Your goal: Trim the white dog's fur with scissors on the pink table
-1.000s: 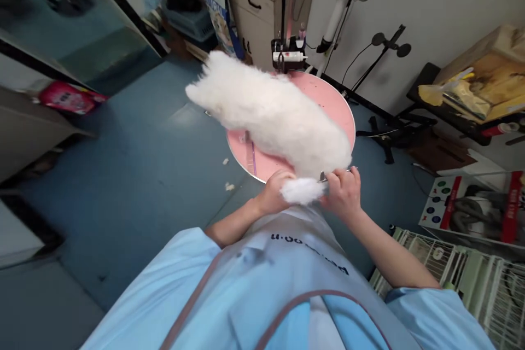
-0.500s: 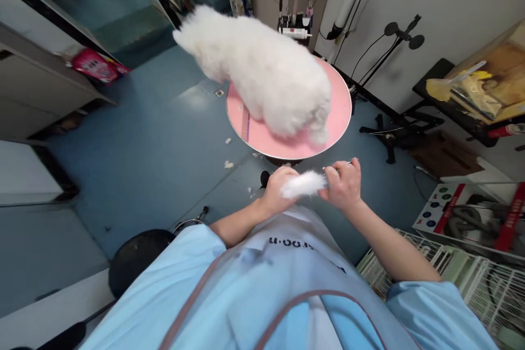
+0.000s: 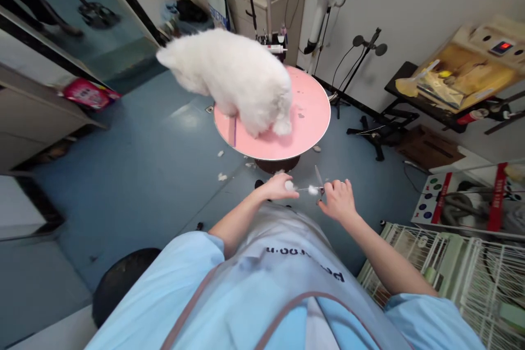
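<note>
My right hand [image 3: 339, 199] is closed around the handles of a pair of scissors [image 3: 319, 177], whose blades are spread apart. On the blade pointing left sits a small tuft of white fur [image 3: 313, 190]. The tip of that blade reaches to my left hand [image 3: 279, 187], which pinches a clump of white fur [image 3: 289, 186] between thumb and fingers. Beyond both hands, a fluffy white dog [image 3: 241, 74] stands on a round pink grooming table [image 3: 309, 109], facing away to the left. Neither hand touches the dog.
A purple-edged strip, maybe a comb [image 3: 233, 131], lies on the table's left side. Loose fur clumps [image 3: 222, 177] dot the blue floor. A black stool [image 3: 118, 279] is at my left, a wire cage [image 3: 451, 268] at my right. A dryer arm [image 3: 318, 24] hangs behind the table.
The long white tuft between my hands has come apart into smaller clumps. The scissors are now seen with blades spread. My view has shifted, and the dog and table appear further left.
</note>
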`<action>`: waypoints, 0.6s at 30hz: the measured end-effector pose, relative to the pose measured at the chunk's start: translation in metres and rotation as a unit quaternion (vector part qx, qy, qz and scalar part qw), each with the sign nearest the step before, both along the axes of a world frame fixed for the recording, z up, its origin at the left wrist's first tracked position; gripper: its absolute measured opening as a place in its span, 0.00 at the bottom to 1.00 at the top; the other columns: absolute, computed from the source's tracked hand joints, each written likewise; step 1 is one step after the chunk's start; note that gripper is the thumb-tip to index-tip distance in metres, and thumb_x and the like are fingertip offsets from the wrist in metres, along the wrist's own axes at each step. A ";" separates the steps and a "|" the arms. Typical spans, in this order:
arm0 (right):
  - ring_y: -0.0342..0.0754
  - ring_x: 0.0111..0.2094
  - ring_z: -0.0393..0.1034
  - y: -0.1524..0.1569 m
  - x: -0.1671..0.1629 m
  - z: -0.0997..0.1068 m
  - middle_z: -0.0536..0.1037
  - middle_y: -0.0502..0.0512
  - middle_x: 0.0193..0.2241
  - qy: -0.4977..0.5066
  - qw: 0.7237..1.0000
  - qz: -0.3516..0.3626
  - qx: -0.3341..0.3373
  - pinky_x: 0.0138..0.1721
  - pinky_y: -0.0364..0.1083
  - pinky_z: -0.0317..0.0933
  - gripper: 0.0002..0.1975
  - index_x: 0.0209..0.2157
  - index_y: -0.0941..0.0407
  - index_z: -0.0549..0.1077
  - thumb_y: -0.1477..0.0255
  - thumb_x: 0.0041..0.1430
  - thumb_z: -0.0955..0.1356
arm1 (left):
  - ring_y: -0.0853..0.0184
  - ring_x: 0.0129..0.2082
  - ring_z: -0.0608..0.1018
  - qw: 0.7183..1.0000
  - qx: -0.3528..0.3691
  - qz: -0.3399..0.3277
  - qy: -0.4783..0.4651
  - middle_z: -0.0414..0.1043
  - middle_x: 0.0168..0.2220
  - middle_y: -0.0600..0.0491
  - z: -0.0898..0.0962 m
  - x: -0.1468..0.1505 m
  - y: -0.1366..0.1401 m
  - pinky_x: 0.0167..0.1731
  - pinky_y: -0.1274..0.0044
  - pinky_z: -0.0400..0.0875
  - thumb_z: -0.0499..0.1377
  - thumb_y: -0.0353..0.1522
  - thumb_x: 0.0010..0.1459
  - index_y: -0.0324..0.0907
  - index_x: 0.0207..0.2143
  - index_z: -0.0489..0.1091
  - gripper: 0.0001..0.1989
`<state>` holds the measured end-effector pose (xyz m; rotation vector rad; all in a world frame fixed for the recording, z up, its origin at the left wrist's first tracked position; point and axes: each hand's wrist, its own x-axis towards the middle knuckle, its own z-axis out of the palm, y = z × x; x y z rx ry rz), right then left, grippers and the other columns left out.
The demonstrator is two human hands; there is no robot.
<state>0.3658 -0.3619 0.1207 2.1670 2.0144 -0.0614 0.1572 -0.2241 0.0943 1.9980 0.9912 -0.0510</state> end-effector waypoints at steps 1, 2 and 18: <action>0.59 0.45 0.66 0.000 -0.002 0.002 0.73 0.64 0.40 -0.001 1.000 0.002 -0.009 0.61 0.59 0.43 0.20 0.41 0.59 0.73 0.60 0.53 0.71 | 0.54 0.52 0.73 0.999 -0.010 -0.024 0.022 0.72 0.54 0.40 0.003 0.009 -0.005 0.52 0.71 0.66 0.68 0.47 0.43 0.33 0.54 0.72 0.39; 0.59 0.45 0.66 -0.001 -0.004 0.004 0.73 0.64 0.40 -0.001 1.000 0.007 -0.015 0.61 0.59 0.42 0.19 0.41 0.59 0.73 0.60 0.53 0.71 | 0.56 0.48 0.75 0.998 -0.029 -0.046 0.038 0.74 0.51 0.41 0.005 0.017 -0.010 0.48 0.73 0.66 0.68 0.48 0.43 0.33 0.52 0.74 0.37; 0.48 0.34 0.70 0.038 -0.010 -0.091 0.74 0.58 0.36 0.176 0.974 -0.060 -0.131 0.36 0.43 0.56 0.14 0.39 0.57 0.69 0.85 0.52 0.61 | 0.45 0.60 0.65 0.921 -0.001 0.378 0.097 0.60 0.60 0.32 -0.073 -0.075 0.092 0.56 0.65 0.60 0.64 0.35 0.50 0.33 0.62 0.61 0.37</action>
